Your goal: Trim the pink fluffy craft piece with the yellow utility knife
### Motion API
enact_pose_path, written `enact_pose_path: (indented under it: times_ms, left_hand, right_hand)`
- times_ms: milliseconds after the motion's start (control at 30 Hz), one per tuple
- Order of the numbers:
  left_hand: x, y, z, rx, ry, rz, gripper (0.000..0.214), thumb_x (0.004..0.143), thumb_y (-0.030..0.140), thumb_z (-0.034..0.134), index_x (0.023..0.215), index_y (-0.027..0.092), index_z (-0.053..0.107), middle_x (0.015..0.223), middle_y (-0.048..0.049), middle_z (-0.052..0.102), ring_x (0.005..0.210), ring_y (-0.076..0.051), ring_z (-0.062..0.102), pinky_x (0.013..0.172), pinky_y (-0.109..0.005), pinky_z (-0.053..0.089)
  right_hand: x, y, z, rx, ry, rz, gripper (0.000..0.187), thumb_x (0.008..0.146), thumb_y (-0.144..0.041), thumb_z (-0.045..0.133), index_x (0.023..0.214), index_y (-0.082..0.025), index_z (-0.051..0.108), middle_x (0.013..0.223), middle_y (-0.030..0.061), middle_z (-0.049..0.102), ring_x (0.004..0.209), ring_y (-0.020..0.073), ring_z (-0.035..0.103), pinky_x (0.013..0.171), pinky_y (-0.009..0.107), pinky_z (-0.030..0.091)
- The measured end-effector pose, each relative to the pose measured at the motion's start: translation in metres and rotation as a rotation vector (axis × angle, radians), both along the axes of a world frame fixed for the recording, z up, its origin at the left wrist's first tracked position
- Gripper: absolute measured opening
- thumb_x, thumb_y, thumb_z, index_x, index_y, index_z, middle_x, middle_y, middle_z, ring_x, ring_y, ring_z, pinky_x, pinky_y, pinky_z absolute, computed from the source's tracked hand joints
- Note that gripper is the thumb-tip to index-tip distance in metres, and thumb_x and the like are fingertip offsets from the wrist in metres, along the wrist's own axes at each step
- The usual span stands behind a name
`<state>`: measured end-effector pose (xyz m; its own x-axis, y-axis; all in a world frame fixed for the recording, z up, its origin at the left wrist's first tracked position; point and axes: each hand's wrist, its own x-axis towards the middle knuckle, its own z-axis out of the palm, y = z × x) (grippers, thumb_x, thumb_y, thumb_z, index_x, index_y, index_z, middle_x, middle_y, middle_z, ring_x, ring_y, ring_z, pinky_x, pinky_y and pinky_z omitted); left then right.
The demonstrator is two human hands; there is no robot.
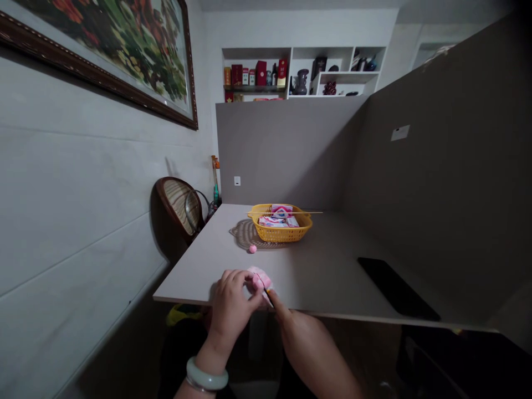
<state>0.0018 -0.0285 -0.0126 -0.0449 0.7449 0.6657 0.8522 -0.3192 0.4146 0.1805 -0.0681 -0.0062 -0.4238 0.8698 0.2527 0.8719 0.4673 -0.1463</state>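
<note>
At the table's front edge, my left hand (231,301) is closed, thumb and fingers pinching a small pink lump (257,281). From the right, my right hand (297,335) grips a slim dark tool (268,296) with a bit of yellow near the fingers. The tool's tip meets the pink lump or lies just in front of it; I cannot tell which. Pink and white material (261,271), perhaps a wrapper, shows around and behind the lump. Farther back on the table lies a small pink ball (252,249), apart from both hands.
A yellow plastic basket (285,234) holds several pink-and-white packets (277,221), with a thin stick (311,213) across its rim. A flat black object (397,288) lies at the table's right. Grey partitions (286,149) rise behind and at the right; a wicker-backed chair (178,202) stands left.
</note>
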Motion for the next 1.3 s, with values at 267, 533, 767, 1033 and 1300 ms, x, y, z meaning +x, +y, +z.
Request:
enact_pose_path:
  times_ms: [267, 533, 767, 1033, 1300]
  left_hand:
    - [0.000, 0.000, -0.001, 0.036, 0.003, -0.008, 0.009, 0.079, 0.023, 0.065, 0.087, 0.021, 0.062, 0.090, -0.0033, 0.068, 0.090, -0.023, 0.060, 0.079, -0.035, 0.047]
    - [-0.001, -0.001, 0.000, 0.020, 0.011, -0.020, 0.008, 0.079, 0.025, 0.066, 0.086, 0.022, 0.063, 0.088, -0.0020, 0.069, 0.088, -0.021, 0.061, 0.077, -0.034, 0.046]
    - [0.001, -0.001, 0.001, 0.020, 0.013, 0.017, 0.010, 0.079, 0.027, 0.068, 0.086, 0.022, 0.064, 0.090, -0.0023, 0.069, 0.091, -0.022, 0.061, 0.077, -0.034, 0.046]
    - [0.000, -0.002, 0.001, 0.020, 0.010, -0.003, 0.008, 0.079, 0.024, 0.065, 0.086, 0.022, 0.064, 0.088, -0.0029, 0.069, 0.090, -0.022, 0.060, 0.077, -0.035, 0.045]
    - [-0.001, -0.004, 0.002, 0.003, 0.002, -0.013, 0.009, 0.078, 0.025, 0.067, 0.085, 0.023, 0.064, 0.089, -0.0021, 0.069, 0.089, -0.022, 0.061, 0.078, -0.035, 0.046]
  right_hand:
    - [0.006, -0.003, 0.000, 0.017, -0.011, 0.021, 0.074, 0.077, 0.003, 0.037, 0.149, -0.017, 0.040, 0.075, 0.0077, 0.076, 0.059, 0.0167, 0.070, 0.049, 0.019, 0.041]
    - [0.012, -0.007, 0.000, -0.041, -0.066, 0.026, 0.073, 0.079, 0.000, 0.039, 0.149, -0.018, 0.039, 0.078, 0.0078, 0.076, 0.064, 0.0197, 0.072, 0.053, 0.021, 0.045]
    - [-0.002, 0.002, 0.004, 0.012, -0.058, -0.012, 0.073, 0.080, 0.003, 0.037, 0.151, -0.018, 0.037, 0.076, 0.0068, 0.076, 0.060, 0.0177, 0.070, 0.054, 0.020, 0.045]
    - [0.010, -0.007, 0.006, -0.121, -0.063, 0.006, 0.071, 0.082, 0.000, 0.032, 0.151, -0.015, 0.036, 0.084, 0.0112, 0.077, 0.070, 0.0225, 0.073, 0.061, 0.027, 0.051]
    - [0.012, -0.004, 0.005, -0.091, -0.006, 0.043, 0.074, 0.078, 0.001, 0.034, 0.150, -0.017, 0.039, 0.085, 0.0098, 0.077, 0.069, 0.0193, 0.073, 0.061, 0.023, 0.050]
